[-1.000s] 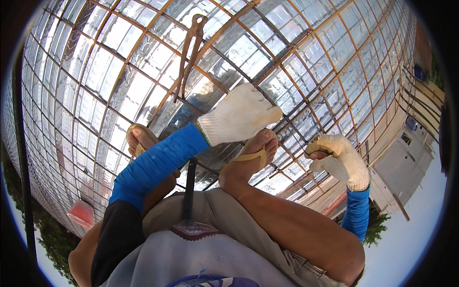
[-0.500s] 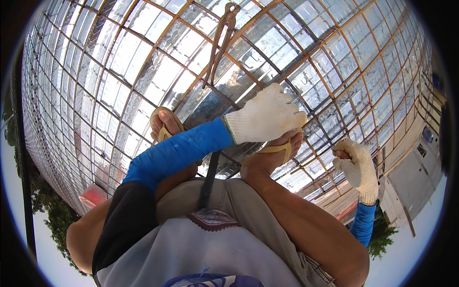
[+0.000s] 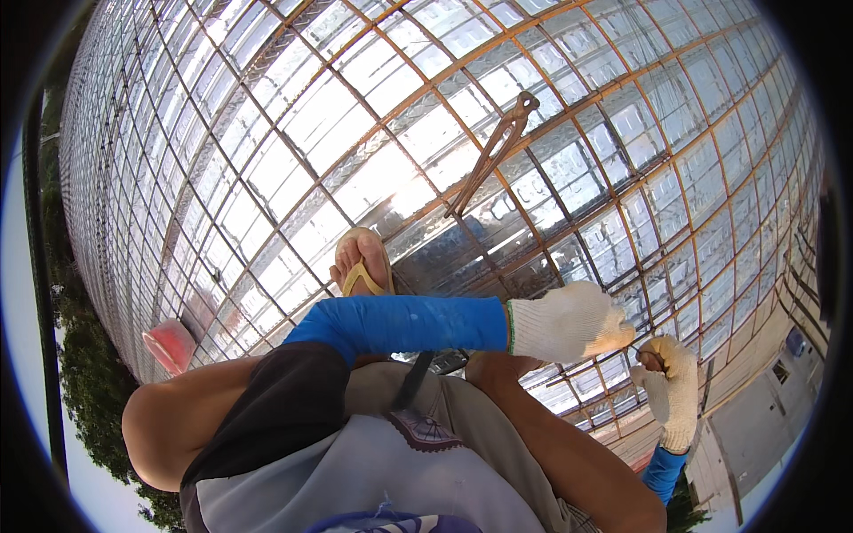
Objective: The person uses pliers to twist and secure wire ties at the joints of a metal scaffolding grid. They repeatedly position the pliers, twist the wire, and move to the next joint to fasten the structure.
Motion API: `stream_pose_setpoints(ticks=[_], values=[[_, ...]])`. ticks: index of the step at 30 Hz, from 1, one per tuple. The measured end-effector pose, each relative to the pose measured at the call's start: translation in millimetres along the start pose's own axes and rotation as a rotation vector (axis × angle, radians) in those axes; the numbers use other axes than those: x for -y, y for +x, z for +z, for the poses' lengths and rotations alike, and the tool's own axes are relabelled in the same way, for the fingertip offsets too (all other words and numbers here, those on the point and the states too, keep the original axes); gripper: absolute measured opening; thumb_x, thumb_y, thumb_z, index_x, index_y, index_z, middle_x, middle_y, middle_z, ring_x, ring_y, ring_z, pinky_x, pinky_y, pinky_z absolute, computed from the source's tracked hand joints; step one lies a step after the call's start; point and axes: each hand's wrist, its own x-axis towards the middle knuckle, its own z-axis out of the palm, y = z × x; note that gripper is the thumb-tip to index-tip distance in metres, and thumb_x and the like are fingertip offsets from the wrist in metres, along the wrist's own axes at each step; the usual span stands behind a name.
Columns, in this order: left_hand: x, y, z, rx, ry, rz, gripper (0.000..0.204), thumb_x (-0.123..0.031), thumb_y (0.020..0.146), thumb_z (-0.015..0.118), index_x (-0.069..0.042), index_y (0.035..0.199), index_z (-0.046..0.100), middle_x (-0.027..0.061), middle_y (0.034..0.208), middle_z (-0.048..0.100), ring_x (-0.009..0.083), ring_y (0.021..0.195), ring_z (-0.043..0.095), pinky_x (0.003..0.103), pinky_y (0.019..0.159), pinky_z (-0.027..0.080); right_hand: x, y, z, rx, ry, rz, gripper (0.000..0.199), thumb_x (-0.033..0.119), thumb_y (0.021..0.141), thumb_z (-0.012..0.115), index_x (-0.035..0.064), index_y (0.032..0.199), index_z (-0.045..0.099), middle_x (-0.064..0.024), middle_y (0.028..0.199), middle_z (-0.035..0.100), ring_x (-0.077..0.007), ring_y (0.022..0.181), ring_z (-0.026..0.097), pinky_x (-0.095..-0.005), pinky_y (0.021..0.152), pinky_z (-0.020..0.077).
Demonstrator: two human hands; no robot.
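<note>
My left hand [image 3: 573,322], in a white knit glove below a blue sleeve, reaches across my knees to the right. Its fingers are bent together near my right hand [image 3: 668,386], gloved too, with a bare fingertip showing. The right fingers are curled in a pinch; a thin dark strand seems to show between the hands, too small to name. Both hands are over the rusty steel bar grid [image 3: 428,86]. Rusty pincers [image 3: 518,114] lie on the bars ahead of the left hand, untouched.
Shiny ribbed metal sheeting [image 3: 355,169] lies beneath the bars. My foot in a yellow flip-flop [image 3: 362,266] rests on the grid. A red object [image 3: 169,346] lies at the left, near trees [image 3: 98,417]. A grey wall or roof [image 3: 751,435] stands at the lower right.
My left hand has moved right and nearer to my right hand, which stays curled. The view has shifted, so the pincers appear lower and farther right.
</note>
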Motion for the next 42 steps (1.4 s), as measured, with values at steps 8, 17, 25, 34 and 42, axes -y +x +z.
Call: stream_pose_setpoints(ticks=[8,17,25,34,42], values=[[14.3,-0.7,2.4,-0.005,-0.139,0.040,0.027,-0.020,0.080,0.078,-0.007,0.103,0.073,0.0171,0.086,0.075,0.0407,0.084,0.076,0.050,0.076,0.062,-8.0,2.7,-21.7,0.155,0.196,0.053,0.022,-0.003,0.074,0.075,0.0002,0.096,0.072,-0.0035,0.087,0.070,-0.0107,0.080,0.065,-0.0259,0.071,0.0518],[4.2,-0.6,-16.4,0.085,-0.144,-0.135,0.022,-0.021,0.091,0.071,-0.005,0.107,0.070,0.0172,0.086,0.075,0.0411,0.080,0.077,0.049,0.069,0.062,17.2,20.3,-11.6,-0.100,-0.297,-0.417,0.021,0.001,0.079,0.081,0.0049,0.099,0.075,-0.0162,0.083,0.073,-0.0361,0.072,0.072,-0.0385,0.065,0.0550],[10.1,6.1,-43.6,0.243,0.117,0.122,0.017,-0.021,0.098,0.064,-0.010,0.111,0.067,0.0136,0.081,0.073,0.0372,0.075,0.076,0.048,0.063,0.059,15.2,19.2,-26.4,0.365,-0.047,-0.135,0.026,0.006,0.078,0.081,-0.0019,0.101,0.076,-0.0122,0.083,0.075,-0.0207,0.078,0.073,-0.0349,0.073,0.0568],[13.3,-6.1,-22.0,-0.045,-0.017,0.178,0.018,-0.022,0.097,0.066,-0.011,0.112,0.065,0.0113,0.071,0.067,0.0377,0.064,0.070,0.050,0.055,0.054,16.8,28.3,-24.0,0.136,-0.079,-0.325,0.019,0.012,0.085,0.079,0.0002,0.098,0.072,-0.0141,0.081,0.066,-0.0279,0.071,0.067,-0.0370,0.068,0.0526],[27.9,-2.8,-36.0,0.038,0.291,0.215,0.018,-0.025,0.095,0.068,-0.014,0.110,0.067,0.0064,0.073,0.067,0.0319,0.069,0.070,0.046,0.060,0.054,22.3,21.1,-22.9,0.345,-0.088,-0.230,0.023,0.012,0.086,0.078,0.0005,0.105,0.073,-0.0142,0.085,0.072,-0.0254,0.077,0.071,-0.0363,0.073,0.0560]])
